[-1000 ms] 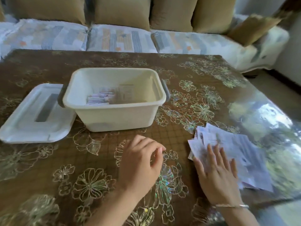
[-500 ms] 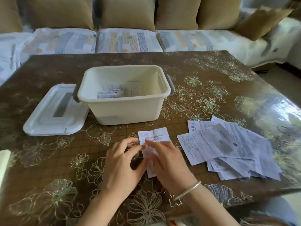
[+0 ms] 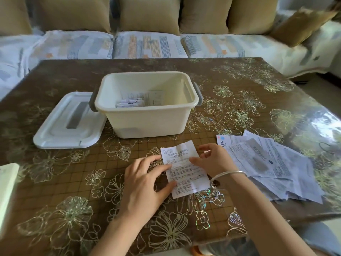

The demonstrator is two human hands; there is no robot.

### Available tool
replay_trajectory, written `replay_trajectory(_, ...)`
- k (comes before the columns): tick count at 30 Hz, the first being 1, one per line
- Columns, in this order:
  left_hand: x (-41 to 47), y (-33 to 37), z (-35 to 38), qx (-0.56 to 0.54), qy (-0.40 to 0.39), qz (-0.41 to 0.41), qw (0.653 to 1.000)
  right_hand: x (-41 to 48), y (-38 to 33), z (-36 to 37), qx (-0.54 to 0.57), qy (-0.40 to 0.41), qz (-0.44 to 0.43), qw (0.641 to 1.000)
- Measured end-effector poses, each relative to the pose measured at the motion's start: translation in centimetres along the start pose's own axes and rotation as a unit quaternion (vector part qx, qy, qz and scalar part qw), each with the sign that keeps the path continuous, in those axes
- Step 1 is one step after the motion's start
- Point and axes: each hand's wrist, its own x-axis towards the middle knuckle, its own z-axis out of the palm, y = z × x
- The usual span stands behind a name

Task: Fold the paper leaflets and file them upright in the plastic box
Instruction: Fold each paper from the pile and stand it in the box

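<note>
A single printed leaflet (image 3: pixel 184 170) lies unfolded on the table in front of me, its top edge slightly lifted. My left hand (image 3: pixel 145 183) holds its left edge between fingertips and thumb. My right hand (image 3: pixel 214 159), a bangle on its wrist, pinches the right edge with the thumb on top of the paper. The cream plastic box (image 3: pixel 147 122) stands open just beyond the leaflet. Several folded leaflets (image 3: pixel 132 102) stand inside it toward the near left. A loose pile of unfolded leaflets (image 3: pixel 276 163) is spread to my right.
The box's white lid (image 3: pixel 62 130) lies flat to the left of the box. A pale flat object (image 3: pixel 7 183) juts in at the left edge. The table (image 3: pixel 239 85) has a glossy brown floral cover. A sofa with cushions (image 3: pixel 147 45) runs behind it.
My right hand took one leaflet from the pile and brought it to the middle. Both hands then took hold of it and spread it out in front of me.
</note>
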Motion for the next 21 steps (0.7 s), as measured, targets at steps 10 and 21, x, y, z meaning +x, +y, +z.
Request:
replay_trajectory(10,1.0,0.3,-3.5,-0.342,0.008,-0.156,0.927,-2.6,-1.0,-0.6,0.127,-0.028,-0.188,0.973)
replay_trajectory(21,-1.3,-1.5,-5.2,-0.168,0.062,0.013,0.984,-4.4,2.0,1.9,0.030,0.013,-0.363,0.931)
